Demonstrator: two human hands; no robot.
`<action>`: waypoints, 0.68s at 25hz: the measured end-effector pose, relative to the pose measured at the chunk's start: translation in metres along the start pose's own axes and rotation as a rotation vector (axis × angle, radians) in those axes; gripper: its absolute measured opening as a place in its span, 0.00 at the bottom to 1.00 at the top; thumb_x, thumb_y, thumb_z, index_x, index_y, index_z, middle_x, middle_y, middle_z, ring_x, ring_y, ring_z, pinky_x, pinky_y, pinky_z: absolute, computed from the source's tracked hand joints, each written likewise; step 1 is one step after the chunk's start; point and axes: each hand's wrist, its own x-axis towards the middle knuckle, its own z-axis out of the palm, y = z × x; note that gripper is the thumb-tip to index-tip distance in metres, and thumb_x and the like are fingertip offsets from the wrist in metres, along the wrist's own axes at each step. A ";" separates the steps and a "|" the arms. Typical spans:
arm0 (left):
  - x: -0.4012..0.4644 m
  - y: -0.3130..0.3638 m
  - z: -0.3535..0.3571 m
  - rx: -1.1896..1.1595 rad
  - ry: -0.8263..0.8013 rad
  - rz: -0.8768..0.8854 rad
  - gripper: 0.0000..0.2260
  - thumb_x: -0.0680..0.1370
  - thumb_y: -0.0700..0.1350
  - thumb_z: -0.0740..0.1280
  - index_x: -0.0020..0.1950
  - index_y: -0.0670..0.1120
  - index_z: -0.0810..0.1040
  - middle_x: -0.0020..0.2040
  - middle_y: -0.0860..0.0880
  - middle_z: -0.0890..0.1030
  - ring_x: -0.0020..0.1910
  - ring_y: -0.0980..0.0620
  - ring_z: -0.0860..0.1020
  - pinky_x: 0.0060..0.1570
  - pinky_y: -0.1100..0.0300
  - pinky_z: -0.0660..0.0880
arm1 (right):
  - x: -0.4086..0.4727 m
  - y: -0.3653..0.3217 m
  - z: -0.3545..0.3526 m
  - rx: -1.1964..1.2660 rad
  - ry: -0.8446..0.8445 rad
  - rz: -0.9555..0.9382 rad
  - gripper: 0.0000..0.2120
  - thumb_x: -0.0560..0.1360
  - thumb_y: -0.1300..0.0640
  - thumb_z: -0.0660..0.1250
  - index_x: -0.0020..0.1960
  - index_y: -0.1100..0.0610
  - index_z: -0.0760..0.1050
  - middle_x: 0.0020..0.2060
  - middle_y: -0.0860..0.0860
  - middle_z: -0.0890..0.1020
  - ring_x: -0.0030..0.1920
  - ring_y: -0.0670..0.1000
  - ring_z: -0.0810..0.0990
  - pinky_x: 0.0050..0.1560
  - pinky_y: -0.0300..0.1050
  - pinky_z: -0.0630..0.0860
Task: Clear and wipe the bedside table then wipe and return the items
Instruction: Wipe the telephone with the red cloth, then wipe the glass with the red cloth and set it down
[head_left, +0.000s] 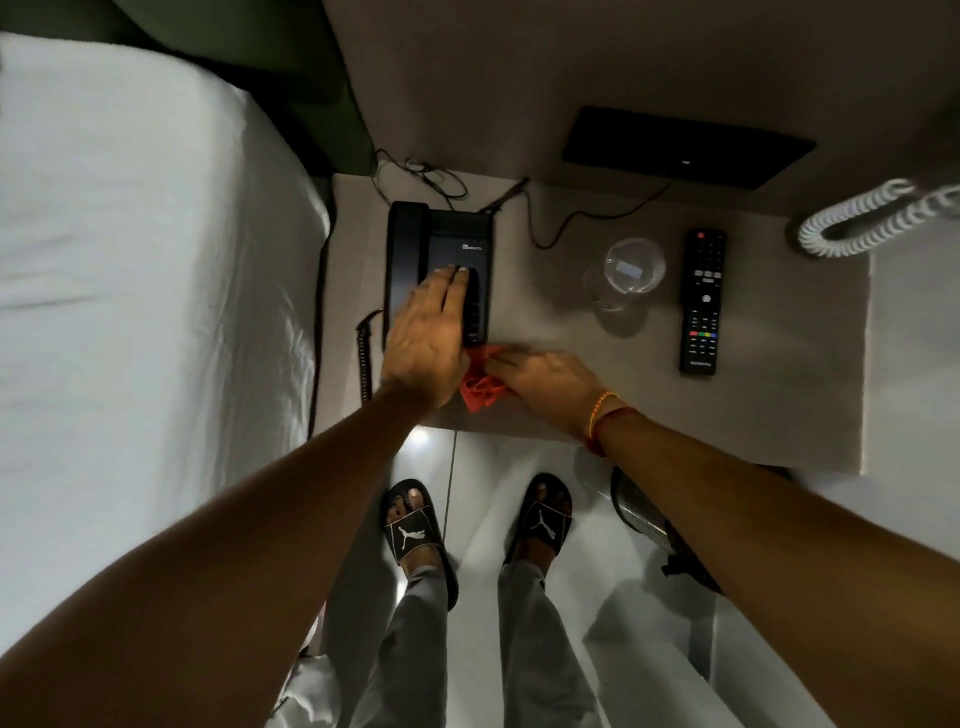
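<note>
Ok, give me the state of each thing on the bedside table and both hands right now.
telephone: on the table, handset in its cradle, left hand on it
left hand: flat, fingers on the keypad
red cloth: bunched at the table's front edge
right hand: gripping the cloth
glass: upright, looks empty
remote: flat, buttons up
bedside table: not yet cleared

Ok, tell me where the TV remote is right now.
The TV remote lies flat on the bedside table, toward its right side, just right of the clear drinking glass.
</note>
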 end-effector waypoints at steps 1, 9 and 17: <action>0.009 0.017 0.008 -0.062 -0.014 0.032 0.37 0.77 0.47 0.71 0.82 0.44 0.57 0.79 0.42 0.64 0.77 0.42 0.64 0.78 0.46 0.61 | -0.017 0.014 -0.001 0.097 -0.025 0.050 0.17 0.81 0.52 0.62 0.68 0.53 0.74 0.63 0.55 0.81 0.61 0.59 0.80 0.56 0.53 0.79; 0.085 0.129 0.090 -0.795 -0.168 -0.142 0.53 0.61 0.48 0.84 0.80 0.49 0.59 0.76 0.45 0.69 0.72 0.50 0.70 0.73 0.52 0.71 | -0.138 0.134 -0.027 0.588 0.446 0.830 0.12 0.80 0.54 0.64 0.62 0.54 0.78 0.46 0.57 0.86 0.44 0.59 0.83 0.45 0.50 0.78; 0.115 0.146 0.130 -0.925 -0.023 -0.185 0.43 0.59 0.44 0.85 0.70 0.48 0.71 0.62 0.47 0.81 0.61 0.50 0.81 0.61 0.51 0.80 | -0.086 0.173 -0.050 0.709 0.729 0.689 0.15 0.80 0.52 0.61 0.64 0.56 0.75 0.47 0.52 0.84 0.44 0.54 0.83 0.43 0.47 0.78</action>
